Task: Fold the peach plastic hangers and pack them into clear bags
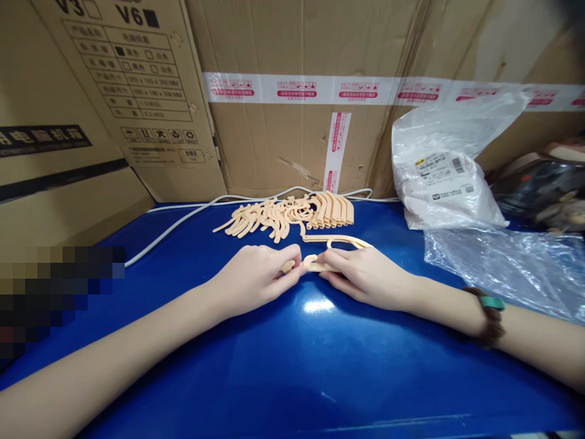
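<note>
Close together above the blue table (292, 378), my two hands meet at beige plastic clothes-hanger parts. My left hand (260, 274) pinches a small curved hanger piece (287, 266), mostly hidden by the fingers. Pinched in my right hand (370, 274) is a longer hanger arm (322, 266), its rounded end at my left fingertips. Whether the two parts are joined I cannot tell. Just behind lies a folding hanger (336, 238) with a hook, partly covered by my right hand. Farther back are a loose pile of curved hanger pieces (260, 217) and a neat row of hanger arms (333, 209).
Cardboard boxes (292, 36) wall off the back, and another box (137, 91) stands at the left. A white cable (169, 235) runs along the rear edge. On the right are a white plastic bag (443, 177) and clear plastic film (503, 268).
</note>
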